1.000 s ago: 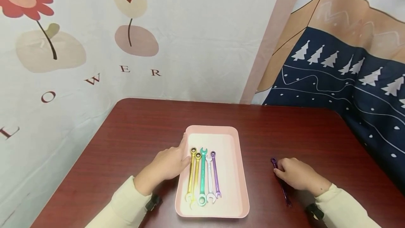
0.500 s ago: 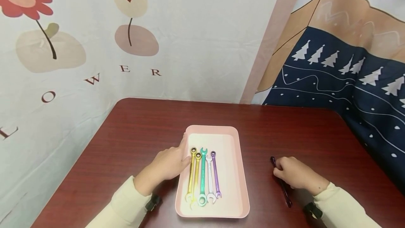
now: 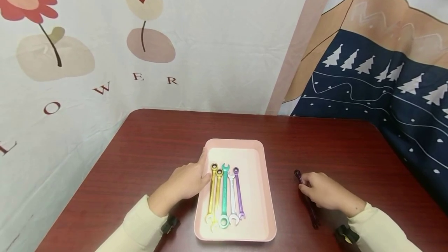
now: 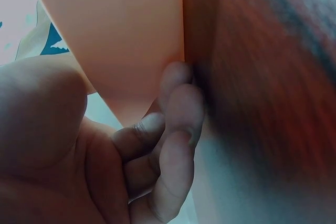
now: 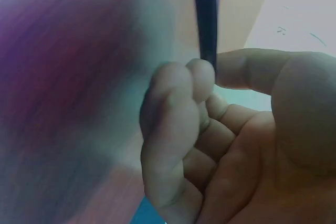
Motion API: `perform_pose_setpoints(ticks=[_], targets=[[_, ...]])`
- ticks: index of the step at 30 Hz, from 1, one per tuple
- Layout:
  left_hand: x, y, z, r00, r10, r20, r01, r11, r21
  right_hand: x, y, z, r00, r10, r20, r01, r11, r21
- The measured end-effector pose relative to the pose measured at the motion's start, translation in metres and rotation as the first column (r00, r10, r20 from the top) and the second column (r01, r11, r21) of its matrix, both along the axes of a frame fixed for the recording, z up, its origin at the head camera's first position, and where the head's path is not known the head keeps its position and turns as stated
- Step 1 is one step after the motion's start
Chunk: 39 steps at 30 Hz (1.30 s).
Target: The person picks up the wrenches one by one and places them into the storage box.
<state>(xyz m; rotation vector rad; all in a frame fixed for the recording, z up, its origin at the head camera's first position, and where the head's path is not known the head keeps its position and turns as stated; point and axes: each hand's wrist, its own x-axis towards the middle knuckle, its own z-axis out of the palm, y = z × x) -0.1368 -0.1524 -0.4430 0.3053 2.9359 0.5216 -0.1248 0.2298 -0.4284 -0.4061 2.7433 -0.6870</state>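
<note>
In the head view a pink tray [image 3: 254, 197] carries a row of combination wrenches: two gold ones [image 3: 212, 189], a green one [image 3: 224, 195], a silver one [image 3: 232, 197] and a purple one [image 3: 239, 193]. My left hand [image 3: 187, 180] grips the tray's left side, thumb over the rim; the left wrist view has its fingers [image 4: 181, 108] curled against the outer wall [image 4: 126, 30]. To the right of the tray, my right hand [image 3: 323, 191] pinches a dark purple wrench [image 3: 311, 210] between thumb and index finger. Its shaft [image 5: 206, 19] rises from the fingertips in the right wrist view.
The dark red wooden table [image 3: 168, 135] lies under everything. A printed cloth [image 3: 224, 49] with flowers hangs behind its back edge, and a navy cloth with trees [image 3: 353, 88] hangs at the right. Table surface separates the tray from the right hand.
The dark purple wrench has moved a little left toward the tray, with my right hand. My left hand and the tray stay where they were.
</note>
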Motion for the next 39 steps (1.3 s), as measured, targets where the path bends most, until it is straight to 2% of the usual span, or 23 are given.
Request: perform_pose_setpoints(ticks=[6,10,17,20,28,30,36,39], targets=[[0.000,0.000,0.000,1.000,-0.005,-0.006,0.005,1.000,0.004,0.001,-0.010,0.008,0.999,0.019,0.025,-0.018,0.998,-0.067],[0.001,0.000,-0.001,1.000,-0.013,-0.017,0.013,1.000,0.000,0.002,-0.013,0.010,0.999,0.022,0.048,-0.014,0.989,-0.146],[0.001,0.001,-0.001,0.999,-0.022,-0.026,0.022,1.000,-0.001,0.001,-0.016,0.014,0.994,0.089,0.062,-0.064,0.943,-0.328],[0.001,0.000,-0.002,0.999,-0.021,-0.025,0.021,1.000,-0.003,0.000,-0.019,0.016,0.993,0.093,0.072,-0.058,0.920,-0.388],[0.002,0.001,0.000,1.000,-0.015,-0.018,0.015,1.000,0.002,-0.001,-0.037,0.021,0.998,0.038,0.056,-0.011,0.906,-0.422],[0.002,0.001,0.000,1.000,-0.014,-0.017,0.014,1.000,0.002,-0.001,-0.042,0.022,0.997,0.035,0.064,-0.003,0.892,-0.452],[0.002,0.001,0.000,1.000,-0.016,-0.025,0.016,1.000,-0.003,-0.004,-0.059,0.023,0.986,0.084,0.143,0.015,0.815,-0.579],[0.002,0.001,0.000,1.000,-0.015,-0.024,0.015,1.000,-0.003,-0.006,-0.068,0.023,0.980,0.097,0.173,0.025,0.805,-0.593]])
